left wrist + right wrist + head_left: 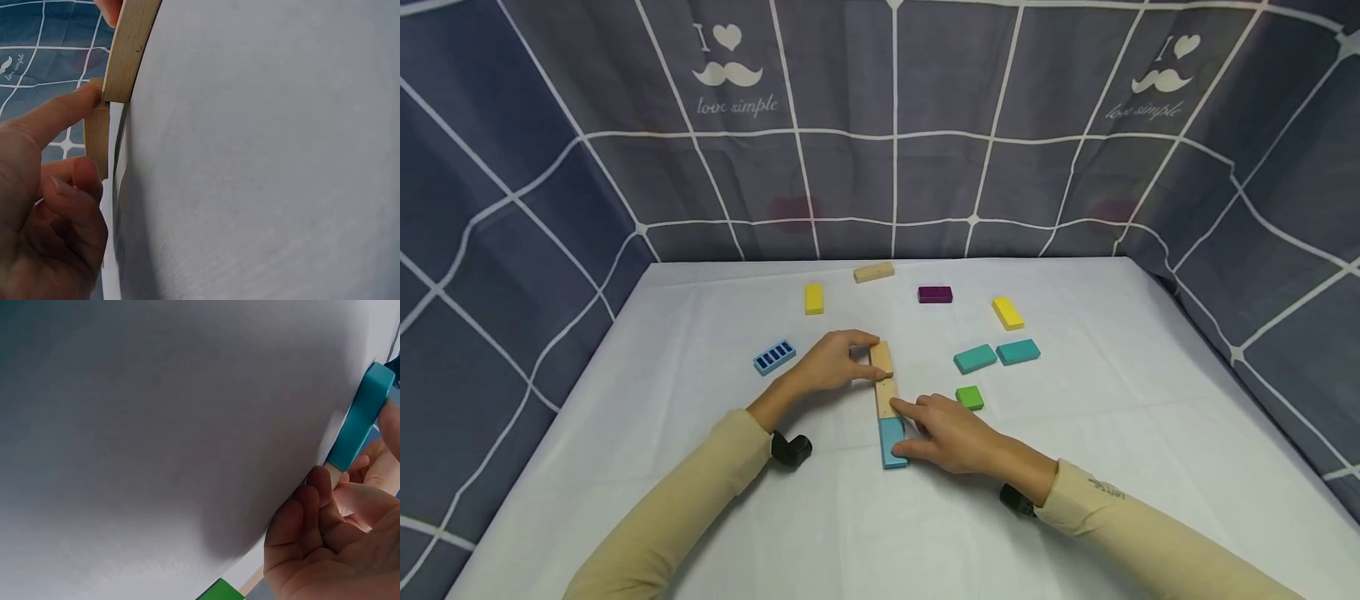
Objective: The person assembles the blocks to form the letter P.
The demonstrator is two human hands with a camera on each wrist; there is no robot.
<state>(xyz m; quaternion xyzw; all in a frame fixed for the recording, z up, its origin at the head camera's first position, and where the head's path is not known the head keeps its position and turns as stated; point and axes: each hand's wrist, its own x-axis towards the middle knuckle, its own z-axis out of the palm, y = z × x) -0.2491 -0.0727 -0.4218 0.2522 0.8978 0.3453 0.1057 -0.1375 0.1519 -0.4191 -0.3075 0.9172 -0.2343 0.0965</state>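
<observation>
Head view: three blocks (886, 395) aligned, others (935, 295) loose; left hand (831, 362) pinches far block (882, 357); right hand (955, 433) touches blue block (891, 437), ungripped.

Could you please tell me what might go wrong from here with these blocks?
The left hand pinches the far wood block while the right hand touches the middle wood block and blue block; uneven pressure could push them out of line. The green block lies close to the right hand, which might knock it when moving. The slotted block sits near the left wrist, so it may get brushed.
</observation>
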